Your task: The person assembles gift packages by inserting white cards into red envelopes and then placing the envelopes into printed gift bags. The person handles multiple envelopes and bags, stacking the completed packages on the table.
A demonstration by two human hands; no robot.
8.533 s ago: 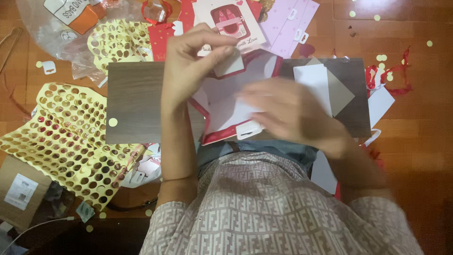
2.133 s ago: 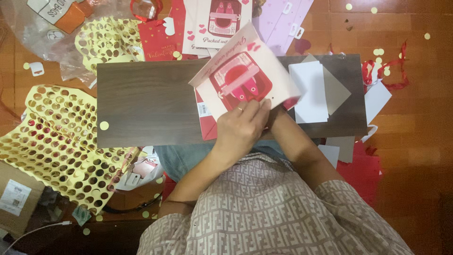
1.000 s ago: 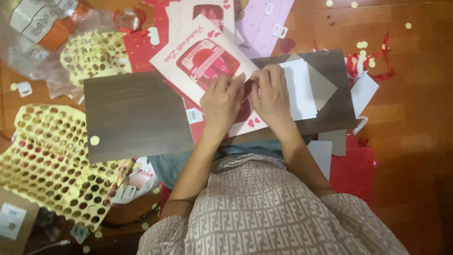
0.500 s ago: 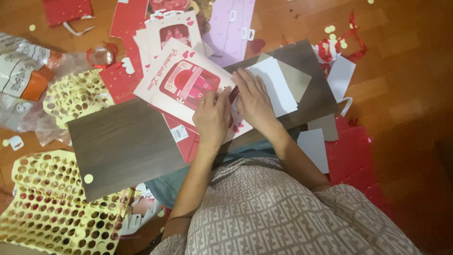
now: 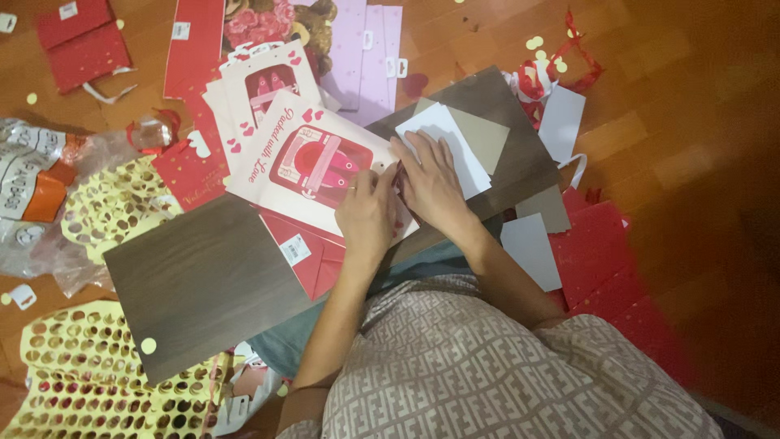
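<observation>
Both hands at work: left hand (image 5: 367,213) & right hand (image 5: 431,180) pinch the flat red-and-white gift bag (image 5: 321,175) at its edge on dark board (image 5: 203,284); bag unassembled, folding apparently underway, more bags (image 5: 260,81) wait behind.

Beige short-sleeved top (image 5: 479,366) with a repeating brown geometric block pattern, bare forearms, thin ring on left hand (image 5: 366,215) above the top
</observation>
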